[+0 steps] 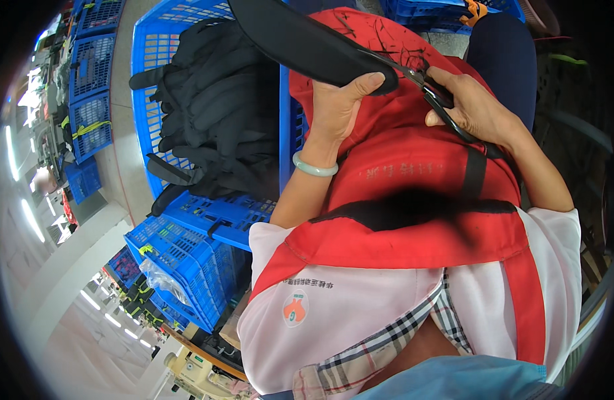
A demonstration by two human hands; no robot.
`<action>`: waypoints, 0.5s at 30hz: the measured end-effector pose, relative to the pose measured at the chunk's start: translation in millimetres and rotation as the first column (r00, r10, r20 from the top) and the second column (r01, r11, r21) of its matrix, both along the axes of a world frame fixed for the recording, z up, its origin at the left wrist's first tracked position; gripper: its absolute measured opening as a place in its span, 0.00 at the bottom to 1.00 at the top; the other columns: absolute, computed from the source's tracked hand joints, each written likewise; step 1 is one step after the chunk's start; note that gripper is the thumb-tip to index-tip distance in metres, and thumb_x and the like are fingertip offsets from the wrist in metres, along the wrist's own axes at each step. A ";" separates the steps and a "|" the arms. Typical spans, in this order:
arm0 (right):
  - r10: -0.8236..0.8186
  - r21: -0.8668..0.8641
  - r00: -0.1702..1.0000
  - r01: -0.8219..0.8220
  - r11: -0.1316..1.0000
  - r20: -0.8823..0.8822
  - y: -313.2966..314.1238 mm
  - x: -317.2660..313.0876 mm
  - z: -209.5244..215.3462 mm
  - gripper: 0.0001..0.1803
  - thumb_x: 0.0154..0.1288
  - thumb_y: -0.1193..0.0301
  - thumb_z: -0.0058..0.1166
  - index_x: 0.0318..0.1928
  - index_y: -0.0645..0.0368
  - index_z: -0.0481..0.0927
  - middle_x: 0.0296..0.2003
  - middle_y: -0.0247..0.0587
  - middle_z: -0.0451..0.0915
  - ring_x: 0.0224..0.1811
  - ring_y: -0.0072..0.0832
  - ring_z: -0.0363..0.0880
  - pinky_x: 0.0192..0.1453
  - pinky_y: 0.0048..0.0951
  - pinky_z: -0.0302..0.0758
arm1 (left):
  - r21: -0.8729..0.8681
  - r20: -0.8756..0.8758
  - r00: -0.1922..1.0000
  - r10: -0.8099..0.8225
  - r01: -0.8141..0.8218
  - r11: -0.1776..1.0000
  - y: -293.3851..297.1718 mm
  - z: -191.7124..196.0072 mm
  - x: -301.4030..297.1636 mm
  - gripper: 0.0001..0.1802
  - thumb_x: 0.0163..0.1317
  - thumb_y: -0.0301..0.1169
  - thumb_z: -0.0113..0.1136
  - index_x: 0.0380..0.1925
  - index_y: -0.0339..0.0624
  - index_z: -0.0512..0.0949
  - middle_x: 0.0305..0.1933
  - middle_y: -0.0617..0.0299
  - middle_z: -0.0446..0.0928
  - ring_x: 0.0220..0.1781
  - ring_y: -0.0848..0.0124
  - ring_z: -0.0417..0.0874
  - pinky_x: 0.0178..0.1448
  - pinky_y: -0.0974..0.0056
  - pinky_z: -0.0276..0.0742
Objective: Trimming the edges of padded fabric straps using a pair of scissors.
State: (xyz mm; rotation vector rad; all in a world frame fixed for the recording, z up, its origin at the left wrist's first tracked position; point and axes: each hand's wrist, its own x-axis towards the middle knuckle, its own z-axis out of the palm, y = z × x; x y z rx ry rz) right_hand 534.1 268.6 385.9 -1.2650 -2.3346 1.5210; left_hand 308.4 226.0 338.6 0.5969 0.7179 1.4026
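My left hand (338, 105) is closed on the rounded end of a long black insole (303, 43), with the thumb on top. The insole reaches up and to the left, over the rim of a blue crate. In my right hand (473, 107) is a pair of scissors (437, 100), its handles around my fingers. Its blades lie along the insole's right edge, near my left thumb; I cannot tell how far apart they are. Dark thread-like scraps (380, 33) are scattered on the red apron (400, 140) over my lap.
A blue crate (141, 127) on my left is heaped with similar black insoles (217, 100). Below it stands another blue crate (187, 257) with a clear plastic bag (163, 280). More blue crates (92, 63) line the far left. Blue crates (423, 15) also stand beyond my knees.
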 end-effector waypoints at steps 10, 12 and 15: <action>0.006 0.071 0.999 -0.004 0.998 -0.040 -2.9 -0.6 -4.6 0.34 0.53 0.48 0.67 0.43 0.67 0.71 0.24 0.50 0.67 0.28 0.42 0.69 0.36 0.38 0.67 | -0.099 0.147 0.987 0.063 -0.048 0.994 -0.8 -3.3 2.4 0.18 0.55 0.15 0.65 0.46 0.36 0.76 0.43 0.58 0.81 0.45 0.68 0.83 0.53 0.64 0.80; -0.010 0.068 0.993 0.018 0.997 -0.122 -6.9 -0.3 -10.2 0.38 0.48 0.46 0.69 0.44 0.65 0.68 0.24 0.39 0.60 0.27 0.31 0.58 0.33 0.33 0.63 | -0.062 0.090 0.994 0.055 -0.049 0.997 -1.6 -6.5 3.3 0.18 0.55 0.16 0.65 0.46 0.37 0.76 0.43 0.59 0.80 0.45 0.68 0.83 0.53 0.64 0.80; 0.026 0.044 0.999 -0.024 0.999 -0.036 -1.5 -3.3 -2.1 0.34 0.53 0.48 0.67 0.43 0.67 0.71 0.24 0.51 0.68 0.28 0.43 0.70 0.35 0.38 0.68 | -0.053 0.079 0.996 0.040 -0.036 0.998 -2.3 -7.2 3.8 0.19 0.54 0.15 0.65 0.46 0.37 0.76 0.42 0.59 0.80 0.45 0.68 0.82 0.54 0.64 0.79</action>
